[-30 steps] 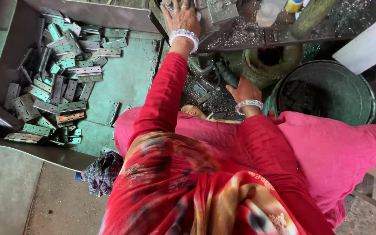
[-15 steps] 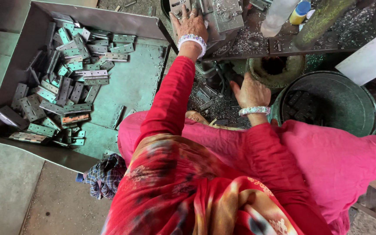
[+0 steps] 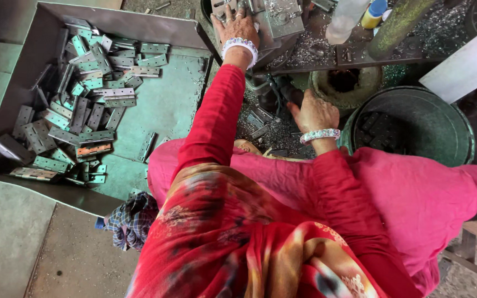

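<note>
My left hand [image 3: 237, 23] reaches up to the metal press fixture [image 3: 282, 16] at the top, fingers laid over a grey hinge plate [image 3: 223, 6] on it. Lower down, my right hand [image 3: 313, 110] hovers under the machine's edge, thumb spread. It is beside a dark lever [image 3: 282, 91] and a few loose hinges [image 3: 260, 118] lying in metal shavings. Its fingertips point away and are partly hidden. Both wrists wear beaded bangles, and the sleeves are red.
A large grey metal tray [image 3: 167, 110] on the left holds several green-grey hinges [image 3: 78, 116]. A dark green bucket [image 3: 415, 124] with dark parts inside stands at right. A plastic bottle [image 3: 346, 19] and a small yellow container [image 3: 372, 14] sit on the machine table. A checked cloth [image 3: 131, 218] lies by my knee.
My right hand's fingers have come off the dark lever and spread apart. My left hand has stayed on the fixture. The view has tilted slightly.
</note>
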